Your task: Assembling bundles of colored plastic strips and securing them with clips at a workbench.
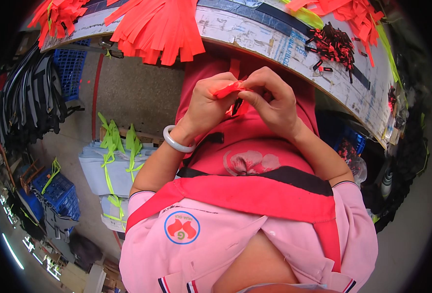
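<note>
While the left hand (210,96) and right hand (274,100), close together, pinch an orange-red fabric strip (227,90), bunched strips (158,30) overhang the near edge of the worktable (226,27).

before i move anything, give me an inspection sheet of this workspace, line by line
surface: table, white and scuffed, with dark blue bands
job's things: red-orange strip in the hands; small black piece just below it
clutter: red-orange bunch hanging over the table's near edge; heap of small black parts to its right
grip: left hand and right hand both closed at the strip, fingertips close together
cables: nothing seen
surroundings: at left, grey stack with yellow-green ties, blue crate, hanging dark straps
</note>
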`<state>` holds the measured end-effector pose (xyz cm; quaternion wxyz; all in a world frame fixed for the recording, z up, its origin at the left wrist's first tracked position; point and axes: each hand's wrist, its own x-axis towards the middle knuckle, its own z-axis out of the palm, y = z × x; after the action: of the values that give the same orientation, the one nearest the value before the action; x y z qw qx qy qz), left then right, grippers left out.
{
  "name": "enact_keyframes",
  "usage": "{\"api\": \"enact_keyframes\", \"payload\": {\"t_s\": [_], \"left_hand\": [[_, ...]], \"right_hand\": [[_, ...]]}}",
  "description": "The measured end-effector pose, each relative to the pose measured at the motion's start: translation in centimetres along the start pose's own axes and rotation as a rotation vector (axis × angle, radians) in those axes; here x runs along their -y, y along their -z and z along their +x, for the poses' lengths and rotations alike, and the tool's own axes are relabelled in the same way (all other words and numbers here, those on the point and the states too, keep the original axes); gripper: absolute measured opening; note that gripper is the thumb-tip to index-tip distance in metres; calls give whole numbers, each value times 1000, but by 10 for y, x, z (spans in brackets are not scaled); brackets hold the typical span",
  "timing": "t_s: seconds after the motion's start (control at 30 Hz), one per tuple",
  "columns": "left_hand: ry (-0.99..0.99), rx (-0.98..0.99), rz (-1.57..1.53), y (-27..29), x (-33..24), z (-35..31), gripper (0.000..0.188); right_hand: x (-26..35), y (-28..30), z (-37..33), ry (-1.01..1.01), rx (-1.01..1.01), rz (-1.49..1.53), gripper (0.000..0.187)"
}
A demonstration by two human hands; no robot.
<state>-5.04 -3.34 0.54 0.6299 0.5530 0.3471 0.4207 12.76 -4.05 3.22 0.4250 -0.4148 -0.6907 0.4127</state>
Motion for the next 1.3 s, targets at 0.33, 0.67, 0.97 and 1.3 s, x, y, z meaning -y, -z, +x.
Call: {"api": "enact_keyframes", "payload": {"t_s": [0.33,0.67,0.97,1.3], "left_hand": [[18,24,-15,4,-3,7,2],[-101,-51,120,-5,8,8,9],[297,-21,-253,-18,32,31,16],[767,-37,-1026,-62,123,84,21]], "right_hand": [[6,0,2,-114,-1,8,14],[-14,0,-4,-99,-16,49,12],[-37,17,-10,-438,-187,264,11],[-99,54,-10,-432,-264,-348,20]]}}
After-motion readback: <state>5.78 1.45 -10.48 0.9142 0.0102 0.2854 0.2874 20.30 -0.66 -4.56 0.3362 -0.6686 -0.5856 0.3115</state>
